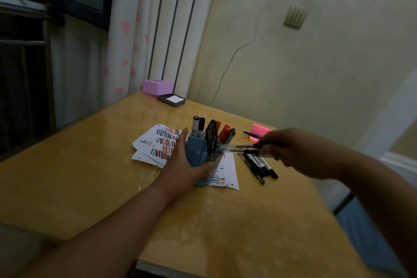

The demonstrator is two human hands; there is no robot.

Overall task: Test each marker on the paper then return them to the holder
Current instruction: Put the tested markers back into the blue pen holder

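The yellow worktop (90, 176) carries sheets of paper (155, 142) striped with black and red test strokes; no writing or brand can be read anywhere. The left hand (180, 165) wraps the blue holder (197, 150), its grip curled round the wall, markers (211, 133) standing upright above it. The right hand (291, 149), right of the holder, pinches a few blurred pens (239, 148) pointing toward it. Beneath that grip lie loose black markers (259, 165); beyond it, a pink notepad (259, 131).
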